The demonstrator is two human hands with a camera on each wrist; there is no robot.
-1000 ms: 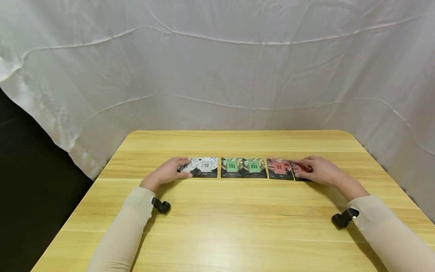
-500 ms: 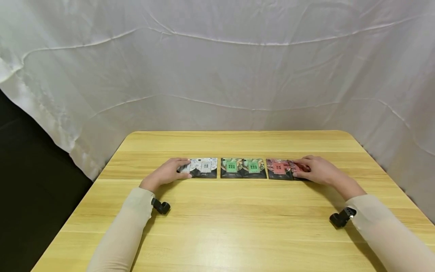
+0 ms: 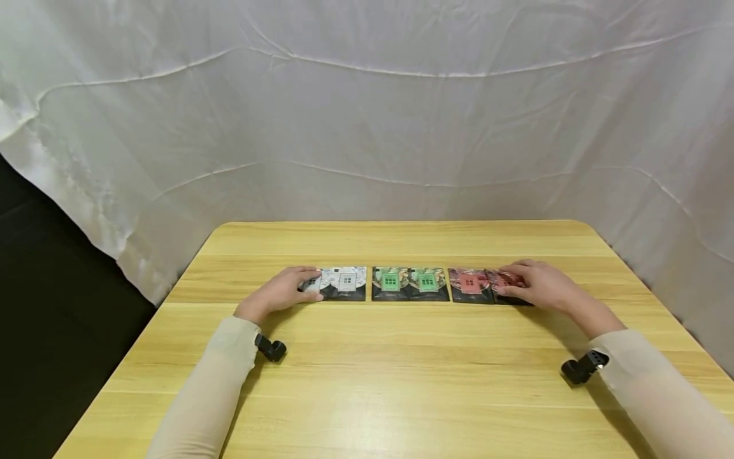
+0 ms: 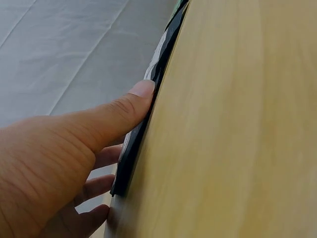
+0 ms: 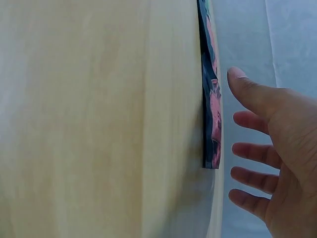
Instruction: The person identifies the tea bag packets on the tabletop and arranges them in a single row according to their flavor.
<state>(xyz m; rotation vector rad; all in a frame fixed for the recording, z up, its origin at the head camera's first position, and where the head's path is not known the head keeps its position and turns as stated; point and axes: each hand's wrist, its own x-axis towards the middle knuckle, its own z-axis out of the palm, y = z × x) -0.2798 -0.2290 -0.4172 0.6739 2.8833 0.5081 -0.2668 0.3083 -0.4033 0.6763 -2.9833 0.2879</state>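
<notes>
Flat packets lie in a row on the wooden table. At the left, my left hand (image 3: 279,293) rests on the end white-and-black packet (image 3: 312,285), thumb on its near edge and fingers along its far side. Another white packet (image 3: 347,282) overlaps it. Two green-and-black packets (image 3: 391,283) lie mid-row. At the right end are two red-and-black packets, the inner one (image 3: 471,284) beside the outer one (image 3: 503,279). My right hand (image 3: 547,290) hovers over the outer packet; in the right wrist view its fingers are spread and apart from that red packet (image 5: 215,116).
The pale wooden table (image 3: 367,370) has its far edge just behind the row. A grey-white curtain (image 3: 367,127) hangs behind it. Dark fabric (image 3: 51,306) lies at the left. Black wrist cameras sit on both cuffs.
The right hand first nudged the red packets slightly left, then drew up and right off the outer one, uncovering more of it. The left hand stayed in place.
</notes>
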